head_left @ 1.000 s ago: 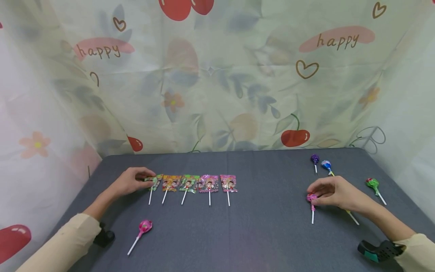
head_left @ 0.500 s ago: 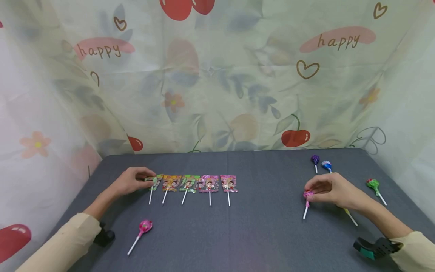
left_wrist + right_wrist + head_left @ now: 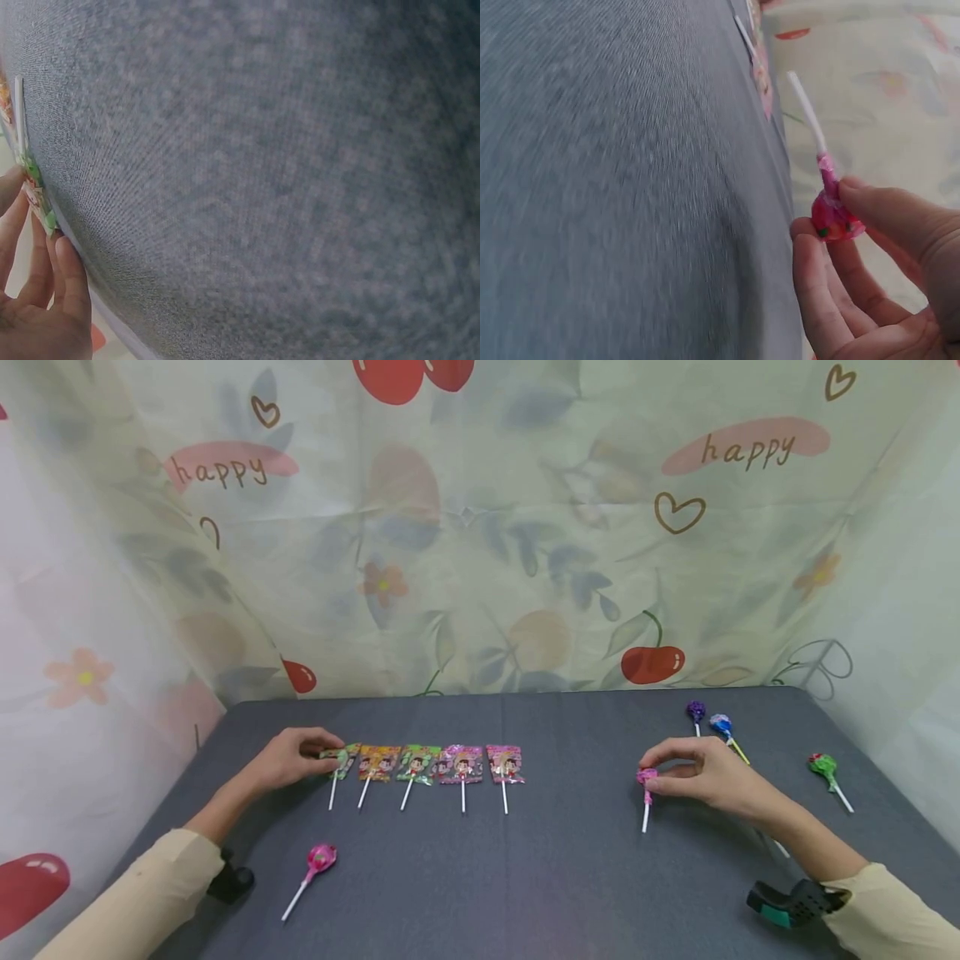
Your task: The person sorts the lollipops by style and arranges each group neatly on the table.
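Observation:
My right hand (image 3: 701, 774) pinches a pink-wrapped ball lollipop (image 3: 837, 216) by its head, between thumb and fingers, with the white stick pointing away. In the head view its stick hangs toward the front, right of the middle. At the far left, my left hand (image 3: 300, 755) pinches a green flat-wrapped lollipop (image 3: 34, 187) at its wrapper edge. That lollipop is the left end of a row: an orange one (image 3: 378, 763), another green one (image 3: 416, 766), a pink one (image 3: 461, 766) and a second pink one (image 3: 505, 765) follow rightward, sticks toward me.
Another pink ball lollipop (image 3: 321, 858) lies at the front left. Toward the back right are purple (image 3: 696, 711), blue (image 3: 721, 725) and green (image 3: 823, 766) ball lollipops. A stick (image 3: 782, 847) shows partly behind my right forearm. Grey cloth (image 3: 570, 860) covers the table; a patterned curtain stands behind.
My right hand has moved left with the pink ball lollipop, away from the other ball lollipops, and slightly toward the back. My left hand stays in place on the green lollipop.

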A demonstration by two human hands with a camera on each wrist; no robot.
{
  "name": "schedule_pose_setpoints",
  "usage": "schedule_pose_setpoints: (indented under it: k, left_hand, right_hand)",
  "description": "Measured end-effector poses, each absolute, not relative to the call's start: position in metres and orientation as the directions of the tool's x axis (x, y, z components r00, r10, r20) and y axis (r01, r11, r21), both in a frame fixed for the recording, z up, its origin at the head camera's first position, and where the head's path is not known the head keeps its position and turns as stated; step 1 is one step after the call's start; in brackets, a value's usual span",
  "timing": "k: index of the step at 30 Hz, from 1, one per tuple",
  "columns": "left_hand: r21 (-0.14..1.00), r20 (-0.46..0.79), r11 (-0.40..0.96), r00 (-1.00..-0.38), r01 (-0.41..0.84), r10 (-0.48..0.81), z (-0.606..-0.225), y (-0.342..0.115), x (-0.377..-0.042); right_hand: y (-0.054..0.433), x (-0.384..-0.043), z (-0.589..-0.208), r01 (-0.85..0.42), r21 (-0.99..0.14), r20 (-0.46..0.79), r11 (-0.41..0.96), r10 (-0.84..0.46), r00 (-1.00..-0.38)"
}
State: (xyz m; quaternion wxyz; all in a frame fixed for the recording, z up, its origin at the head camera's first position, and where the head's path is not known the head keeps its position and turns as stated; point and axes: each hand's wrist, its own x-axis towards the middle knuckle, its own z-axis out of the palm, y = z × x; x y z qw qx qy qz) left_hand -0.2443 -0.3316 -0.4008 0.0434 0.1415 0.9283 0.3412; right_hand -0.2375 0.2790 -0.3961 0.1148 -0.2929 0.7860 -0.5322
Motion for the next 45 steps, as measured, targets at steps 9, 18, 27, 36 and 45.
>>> schedule_pose_setpoints:
  k: [9, 18, 27, 36, 45]
  left_hand:
    - [0.646, 0.026, 0.723, -0.954, 0.243, 0.297, -0.402, -0.332, -0.246]
    - [0.642, 0.023, 0.727, -0.954, 0.244, 0.299, -0.402, -0.330, -0.246]
    - [0.646, 0.024, 0.723, -0.953, 0.245, 0.302, -0.400, -0.329, -0.246]
    - [0.634, 0.026, 0.732, -0.954, 0.248, 0.300, -0.399, -0.329, -0.245]
    - [0.638, 0.028, 0.729, -0.953, 0.250, 0.302, -0.400, -0.331, -0.244]
  right_hand:
    - [0.243, -0.240, -0.404, -0.354, -0.916, 0.182, 0.191, -0.589, -0.788]
    - [0.209, -0.241, -0.407, -0.308, -0.930, 0.135, 0.200, -0.594, -0.793]
    - [0.173, -0.238, -0.407, -0.296, -0.946, 0.150, 0.131, -0.633, -0.759]
    - [0.131, -0.233, -0.400, -0.284, -0.954, 0.144, 0.091, -0.695, -0.705]
    - [0.080, -0.224, -0.393, -0.309, -0.951, 0.212, -0.012, -0.752, -0.624]
